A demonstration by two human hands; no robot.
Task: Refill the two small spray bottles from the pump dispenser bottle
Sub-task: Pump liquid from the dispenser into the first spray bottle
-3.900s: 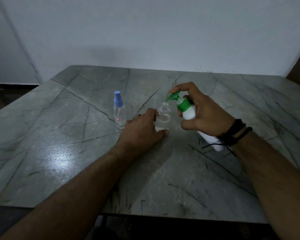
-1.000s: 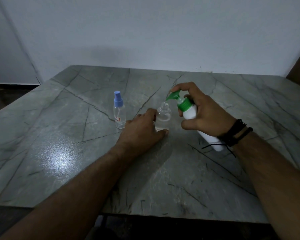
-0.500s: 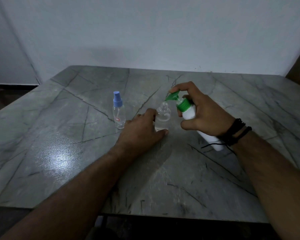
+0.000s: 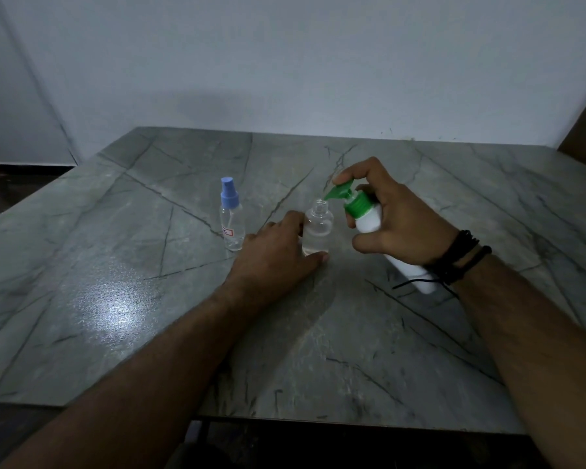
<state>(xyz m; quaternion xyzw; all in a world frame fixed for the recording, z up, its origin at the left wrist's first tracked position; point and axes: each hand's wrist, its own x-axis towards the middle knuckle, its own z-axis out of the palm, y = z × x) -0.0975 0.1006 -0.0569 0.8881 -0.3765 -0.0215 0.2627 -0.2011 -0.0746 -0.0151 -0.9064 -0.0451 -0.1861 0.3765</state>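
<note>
My right hand (image 4: 400,225) wraps the light, slick pump bottle (image 4: 369,221), forefinger on its head; my left hand (image 4: 278,255) pinches the open, tippy spray bottle (image 4: 317,231) low, just under the nozzle.

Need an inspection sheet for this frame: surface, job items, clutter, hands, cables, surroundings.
Surface: grey veined stone table, glare patch near left.
Job's things: open bottle upright, uncapped, partly filled with clear liquid; capped bottle upright to its left, blue sprayer on, apart from the hands; pump bottle white with green pump, tilted, spout at the open bottle's mouth.
Clutter: nothing seen.
Grippers: left hand holds the open bottle at its base; right hand grips the pump bottle, forefinger on the pump head.
Cables: nothing seen; only black wrist cords.
Surroundings: plain pale wall behind, dim light.
</note>
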